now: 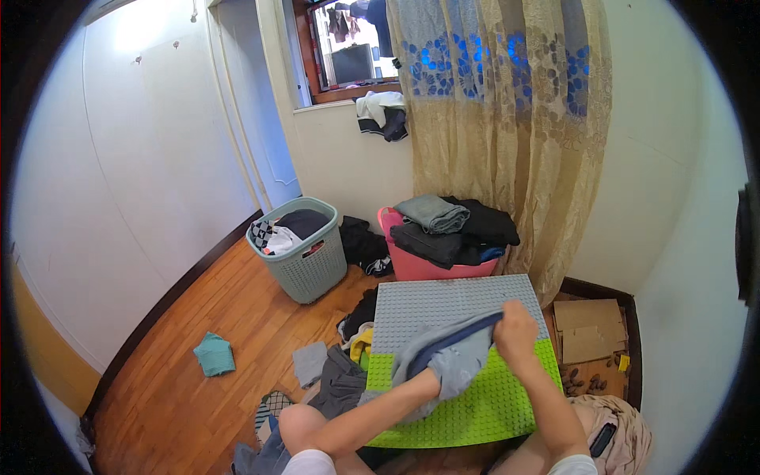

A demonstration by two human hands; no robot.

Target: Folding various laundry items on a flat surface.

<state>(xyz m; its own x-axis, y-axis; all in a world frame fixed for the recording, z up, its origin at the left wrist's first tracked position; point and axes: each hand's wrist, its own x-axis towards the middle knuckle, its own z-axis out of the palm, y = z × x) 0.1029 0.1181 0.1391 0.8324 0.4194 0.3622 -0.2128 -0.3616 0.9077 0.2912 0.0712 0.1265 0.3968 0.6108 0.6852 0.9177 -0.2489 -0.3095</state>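
A light grey-blue garment (415, 350) with a dark blue inner band lies bunched over a low table topped with grey and lime-green studded building plates (504, 409). My right hand (515, 329) grips the garment's edge at its upper right end, fingers closed on the cloth. My left forearm reaches into the garment, and my left hand (457, 365) is covered by the fabric, so its fingers are hidden.
Left of the table, clothes (341, 380) lie piled on the floor near a teal striped cloth (215, 355). Beyond stand a grey-green laundry basket (309, 270) and a pink tub (439, 272) heaped with dark clothes. Flattened cardboard (591, 329) lies at the right.
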